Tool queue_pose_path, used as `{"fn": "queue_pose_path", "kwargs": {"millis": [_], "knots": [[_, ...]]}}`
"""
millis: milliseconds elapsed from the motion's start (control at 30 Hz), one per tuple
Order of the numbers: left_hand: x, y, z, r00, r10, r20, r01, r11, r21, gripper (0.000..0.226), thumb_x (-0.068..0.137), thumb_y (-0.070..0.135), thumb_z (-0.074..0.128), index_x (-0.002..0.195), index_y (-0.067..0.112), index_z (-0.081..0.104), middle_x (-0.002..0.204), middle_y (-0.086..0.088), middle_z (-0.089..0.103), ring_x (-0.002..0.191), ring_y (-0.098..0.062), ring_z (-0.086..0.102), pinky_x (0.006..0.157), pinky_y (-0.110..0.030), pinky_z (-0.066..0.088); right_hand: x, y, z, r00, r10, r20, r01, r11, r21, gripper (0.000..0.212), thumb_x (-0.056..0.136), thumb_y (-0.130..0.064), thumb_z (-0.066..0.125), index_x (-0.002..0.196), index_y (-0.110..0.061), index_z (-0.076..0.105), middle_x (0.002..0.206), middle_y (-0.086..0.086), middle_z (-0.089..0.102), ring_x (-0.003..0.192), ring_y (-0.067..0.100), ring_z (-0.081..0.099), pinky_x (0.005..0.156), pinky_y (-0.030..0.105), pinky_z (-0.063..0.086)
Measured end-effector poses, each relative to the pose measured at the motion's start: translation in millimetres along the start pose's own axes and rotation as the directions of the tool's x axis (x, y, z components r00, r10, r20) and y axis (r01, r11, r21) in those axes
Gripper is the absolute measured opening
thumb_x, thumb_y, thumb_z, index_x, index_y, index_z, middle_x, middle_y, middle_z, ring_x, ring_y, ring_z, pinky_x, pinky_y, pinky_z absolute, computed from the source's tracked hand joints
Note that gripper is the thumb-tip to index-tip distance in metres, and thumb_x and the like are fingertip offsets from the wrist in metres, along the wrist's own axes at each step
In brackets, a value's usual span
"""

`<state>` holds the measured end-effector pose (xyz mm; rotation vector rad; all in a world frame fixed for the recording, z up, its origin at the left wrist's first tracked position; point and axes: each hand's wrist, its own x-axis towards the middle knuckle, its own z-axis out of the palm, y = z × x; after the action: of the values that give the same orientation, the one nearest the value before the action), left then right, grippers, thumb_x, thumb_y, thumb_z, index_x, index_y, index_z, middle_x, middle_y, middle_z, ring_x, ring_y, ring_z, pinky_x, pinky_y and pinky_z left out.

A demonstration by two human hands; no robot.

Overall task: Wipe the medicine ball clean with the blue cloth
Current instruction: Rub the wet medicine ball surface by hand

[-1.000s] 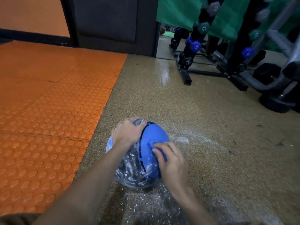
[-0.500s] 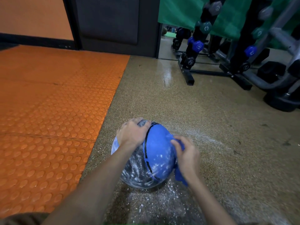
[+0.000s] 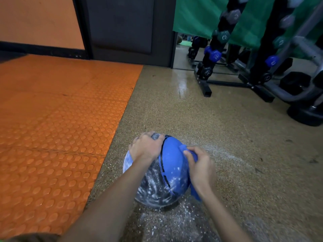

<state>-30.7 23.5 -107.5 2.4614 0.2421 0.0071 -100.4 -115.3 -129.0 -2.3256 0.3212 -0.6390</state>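
Both arms extend forward, left grip (image 3: 145, 149) cupped downward, right grip (image 3: 201, 169) curled tight.

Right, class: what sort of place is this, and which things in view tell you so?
Most likely a gym. Dumbbells stand racked at the back right, a studded orange mat lies on the left, and a medicine ball is being wiped with a cloth.

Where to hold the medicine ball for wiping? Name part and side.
Upper left of the medicine ball, fingers curved over from above, as the left hand does. It is round, without handles, on the floor; the blue cloth occupies its right side.
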Motion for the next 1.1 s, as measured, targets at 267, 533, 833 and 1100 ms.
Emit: {"fn": "queue_pose_path", "kwargs": {"millis": [267,533,833,1100], "knots": [[-0.1,1.5,-0.2,1.0,0.006,0.015,-0.006,1.0,0.002,0.053,0.087,0.062,0.042,0.131,0.036,0.052,0.138,0.004,0.051,0.128,-0.024,0.043,0.106,-0.037,0.029,-46.2,-0.8,6.6,0.949,-0.308,-0.074,0.311,0.949,0.047,0.015,0.086,-0.037,0.052,0.093,-0.029,0.062,0.082,-0.017,0.054,0.069,0.0,0.052,0.053,0.014,0.045],[-1.4,8.1,2.1,1.0,-0.019,-0.001,0.02,1.0,0.017,0.052,0.088,0.059,0.042,0.133,0.033,0.051,0.138,-0.001,0.052,0.129,-0.025,0.042,0.106,-0.038,0.027,-57.8,-4.8,10.7,0.926,-0.371,-0.076,0.365,0.928,-0.08,0.013,0.086,-0.033,0.054,0.091,-0.025,0.063,0.078,-0.007,0.056,0.062,0.008,0.053,0.045,0.016,0.041],[-3.7,0.3,0.9,1.0,-0.006,-0.017,0.005,1.0,-0.017,0.052,0.088,0.061,0.04,0.132,0.035,0.052,0.136,0.005,0.054,0.127,-0.024,0.044,0.104,-0.038,0.028,-39.9,7.1,12.0,0.978,-0.157,-0.136,0.163,0.986,0.032,0.015,0.088,-0.034,0.057,0.095,-0.023,0.064,0.085,-0.007,0.056,0.063,0.014,0.058,0.046,0.016,0.043],[2.3,-6.0,-1.1,1.0,-0.02,0.022,0.022,0.998,-0.053,0.049,0.087,0.062,0.042,0.126,0.037,0.056,0.131,0.003,0.058,0.126,-0.025,0.046,0.103,-0.038,0.032,-75.3,0.6,17.8,0.867,-0.489,-0.097,0.481,0.871,-0.094,0.023,0.093,-0.044,0.037,0.092,-0.028,0.053,0.079,-0.011,0.046,0.061,0.004,0.046,0.045,0.014,0.037]]}}
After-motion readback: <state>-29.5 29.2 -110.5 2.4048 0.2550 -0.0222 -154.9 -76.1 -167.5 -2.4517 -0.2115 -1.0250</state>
